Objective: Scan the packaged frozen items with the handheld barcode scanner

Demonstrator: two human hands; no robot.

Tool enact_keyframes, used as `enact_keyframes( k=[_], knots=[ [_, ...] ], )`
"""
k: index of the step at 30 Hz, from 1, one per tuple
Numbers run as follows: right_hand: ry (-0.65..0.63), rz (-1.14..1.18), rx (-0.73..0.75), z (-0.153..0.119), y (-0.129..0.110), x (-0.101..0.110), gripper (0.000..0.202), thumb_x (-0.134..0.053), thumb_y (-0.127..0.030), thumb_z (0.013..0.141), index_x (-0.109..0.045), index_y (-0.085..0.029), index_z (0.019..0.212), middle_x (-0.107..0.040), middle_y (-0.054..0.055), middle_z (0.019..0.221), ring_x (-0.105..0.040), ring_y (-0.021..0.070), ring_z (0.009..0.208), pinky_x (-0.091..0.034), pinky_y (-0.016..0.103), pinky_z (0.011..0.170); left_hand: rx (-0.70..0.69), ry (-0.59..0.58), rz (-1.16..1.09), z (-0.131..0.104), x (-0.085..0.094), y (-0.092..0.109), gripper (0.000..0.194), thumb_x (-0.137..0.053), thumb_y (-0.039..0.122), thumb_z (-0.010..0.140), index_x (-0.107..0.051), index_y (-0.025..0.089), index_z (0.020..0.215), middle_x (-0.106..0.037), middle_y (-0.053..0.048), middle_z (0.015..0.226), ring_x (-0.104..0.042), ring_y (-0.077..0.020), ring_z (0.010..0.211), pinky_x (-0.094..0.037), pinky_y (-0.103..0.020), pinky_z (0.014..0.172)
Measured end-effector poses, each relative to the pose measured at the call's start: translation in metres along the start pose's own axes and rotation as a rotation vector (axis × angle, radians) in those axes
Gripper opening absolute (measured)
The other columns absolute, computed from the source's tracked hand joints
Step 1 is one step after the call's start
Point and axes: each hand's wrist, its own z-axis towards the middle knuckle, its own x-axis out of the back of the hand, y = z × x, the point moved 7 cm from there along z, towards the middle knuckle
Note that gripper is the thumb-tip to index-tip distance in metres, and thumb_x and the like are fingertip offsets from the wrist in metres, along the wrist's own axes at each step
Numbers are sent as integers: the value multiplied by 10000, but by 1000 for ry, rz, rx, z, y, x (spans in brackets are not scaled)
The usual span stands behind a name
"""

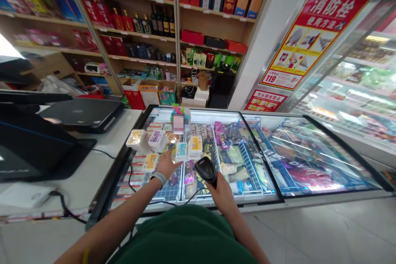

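R hand (221, 192) is gripping 1 blk scanner (205, 169), fingers wrapping round the handle. Scanner's sitting over the glass top of the chest freezer (198, 203), just R of the tubs; long axis is slanting, handle end lying twd the wearer, head pointing fwd & a bit L. L hand (167, 166) is lying open, fingers spread, apparently holding nothing; can't tell if it's touching a tub. 1 wrist band (159, 178) is circling that wrist. 5 tubs are showing on the glass: 3 w/ yellow labels (151, 162), 1 purple (157, 139), 1 blue (181, 151). Farther L, 1 wht box (26, 194) is resting on the counter (93, 169). Beyond, 2 red signs (317, 37) are hanging on the pillar, R of the stocked shelves (136, 31).
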Motion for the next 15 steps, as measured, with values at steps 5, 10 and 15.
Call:
enact_keyframes(
  k=[5, 10, 15],
  knots=[
    [-23, -28, -37, 4, 2, -1, 166, -564, -264, 866, -555, -156, 991, -644, 106, 958, -632, 255, 905, -455, 324, 756, 4, -14, -60, 15, -15, 9, 876, -719, 598, 647, -442, 73, 1292, -579, -265, 1265, -552, -396, 1194, -447, -458, 922],
    [-22, -15, -58, 4, -3, 1, 146, -575, -251, 861, -552, -165, 977, -644, 94, 953, -629, 242, 896, -444, 308, 743, -22, -57, -172, 26, -23, 0, 601, -665, 541, 721, -546, 133, 1146, -680, -175, 1107, -650, -311, 1043, -486, -402, 889],
    [0, -37, -79, 3, -3, 4, 168, -609, -203, 822, -568, -171, 982, -646, 87, 980, -627, 233, 903, -434, 297, 747, -38, -81, -246, 27, -24, -10, 526, -602, 537, 740, -541, 174, 1115, -702, -126, 1007, -681, -300, 937, -536, -412, 803]
  ],
)
